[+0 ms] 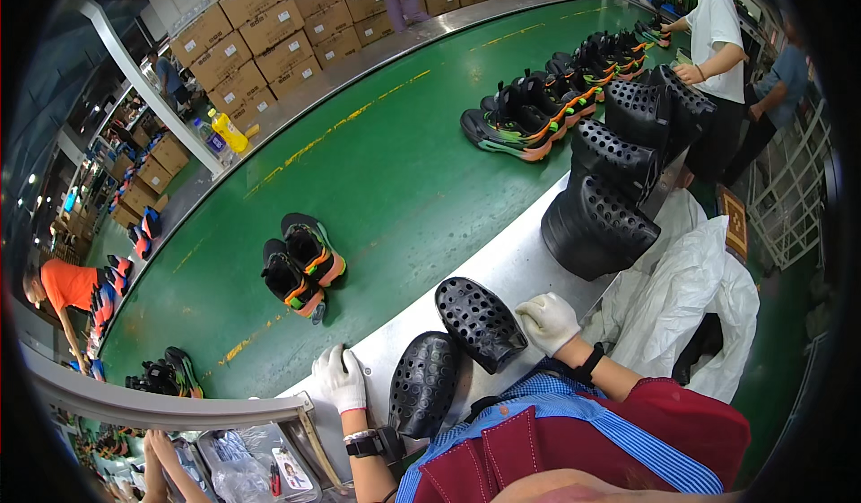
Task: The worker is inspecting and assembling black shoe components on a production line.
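Observation:
My left hand, in a white knit glove, rests on the edge of the metal ledge with its fingers stretched out and nothing in them. My right hand, gloved too, lies on the ledge with its fingers curled, and no object shows in it. Between the hands lie two black perforated plastic shoe-shaped pieces, their tops dotted with round holes. The right hand is close beside the farther one. A pair of black sneakers with orange and green trim stands on the green belt beyond the left hand.
Stacked black perforated pieces stand at the ledge's right end, beside a white plastic sack. A row of sneakers runs along the green belt. Co-workers stand at far right and left. Cartons line the back.

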### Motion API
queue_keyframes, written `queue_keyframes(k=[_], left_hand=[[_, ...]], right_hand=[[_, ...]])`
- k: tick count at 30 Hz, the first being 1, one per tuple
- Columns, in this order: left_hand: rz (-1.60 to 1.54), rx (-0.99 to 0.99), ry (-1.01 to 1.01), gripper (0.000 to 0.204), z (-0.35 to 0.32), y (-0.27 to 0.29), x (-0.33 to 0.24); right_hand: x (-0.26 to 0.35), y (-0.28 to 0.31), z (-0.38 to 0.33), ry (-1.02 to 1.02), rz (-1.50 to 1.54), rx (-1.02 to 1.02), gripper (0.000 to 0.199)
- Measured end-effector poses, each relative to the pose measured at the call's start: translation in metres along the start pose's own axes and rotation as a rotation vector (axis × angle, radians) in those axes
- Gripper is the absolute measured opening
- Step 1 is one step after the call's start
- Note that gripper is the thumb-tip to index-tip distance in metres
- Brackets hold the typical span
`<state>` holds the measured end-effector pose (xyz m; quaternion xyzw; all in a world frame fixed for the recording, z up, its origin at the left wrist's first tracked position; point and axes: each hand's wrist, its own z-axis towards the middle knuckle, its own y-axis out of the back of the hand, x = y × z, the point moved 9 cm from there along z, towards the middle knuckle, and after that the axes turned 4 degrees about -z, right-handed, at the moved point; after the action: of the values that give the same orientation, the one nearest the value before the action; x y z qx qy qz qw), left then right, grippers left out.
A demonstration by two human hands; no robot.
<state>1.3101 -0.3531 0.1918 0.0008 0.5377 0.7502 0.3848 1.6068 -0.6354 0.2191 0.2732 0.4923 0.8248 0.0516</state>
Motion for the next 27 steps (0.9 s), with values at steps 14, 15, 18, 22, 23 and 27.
queue_keyframes(k=[14,15,18,22,23,27], left_hand=[[0.026,-0.017,-0.019,0.021,-0.0002,-0.0007,0.0009],[0.021,-0.027,-0.029,0.021,-0.0013,-0.0005,-0.0003],[0.030,-0.039,-0.037,0.021,-0.0011,0.0015,-0.0022],[0.017,-0.002,0.010,0.024,-0.0022,0.0012,-0.0041],[0.012,0.000,0.012,0.024,-0.0016,0.0018,-0.0064],[0.011,-0.008,0.016,0.023,-0.0011,0.0031,-0.0045]], right_hand=[[0.0027,0.0042,0.0012,0.009,0.013,-0.036,0.011],[0.0022,0.0044,0.0002,0.007,0.012,-0.031,0.011],[0.0026,0.0047,0.0004,0.000,0.011,-0.025,0.010],[0.0029,0.0073,-0.0010,0.000,-0.003,-0.040,0.010],[0.0028,0.0067,-0.0010,0.004,0.003,-0.038,0.010],[0.0022,0.0049,-0.0009,0.010,-0.005,-0.030,0.010]])
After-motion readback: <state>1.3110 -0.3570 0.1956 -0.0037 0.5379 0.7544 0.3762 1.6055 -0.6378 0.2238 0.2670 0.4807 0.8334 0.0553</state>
